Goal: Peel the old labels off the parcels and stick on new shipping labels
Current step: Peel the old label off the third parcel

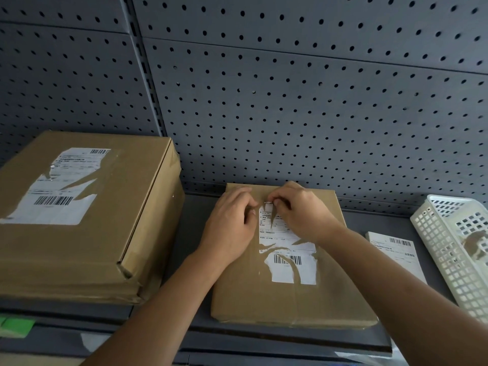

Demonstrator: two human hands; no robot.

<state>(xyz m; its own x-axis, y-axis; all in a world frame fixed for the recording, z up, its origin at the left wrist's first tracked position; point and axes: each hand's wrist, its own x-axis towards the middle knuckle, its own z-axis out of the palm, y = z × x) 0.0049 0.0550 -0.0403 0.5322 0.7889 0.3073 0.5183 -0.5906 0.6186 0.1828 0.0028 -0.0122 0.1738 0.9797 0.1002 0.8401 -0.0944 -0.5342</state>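
Observation:
A flat brown parcel (264,299) lies on the grey shelf in front of me. Its old white label (287,247) is torn in several places, with a barcode low down. My right hand (298,210) pinches the label's top edge with curled fingers. My left hand (232,220) rests on the parcel beside it, fingers curled at that same top edge. A larger stack of brown boxes (126,207) stands at the left, and its top box bears a partly torn label (60,188). A fresh shipping label (396,252) lies on the shelf at the right.
A white plastic basket (449,249) lies tilted at the far right, with a scrap of brown paper inside. Grey pegboard (290,88) forms the back wall. A green tag (15,326) sits on the shelf front at the lower left.

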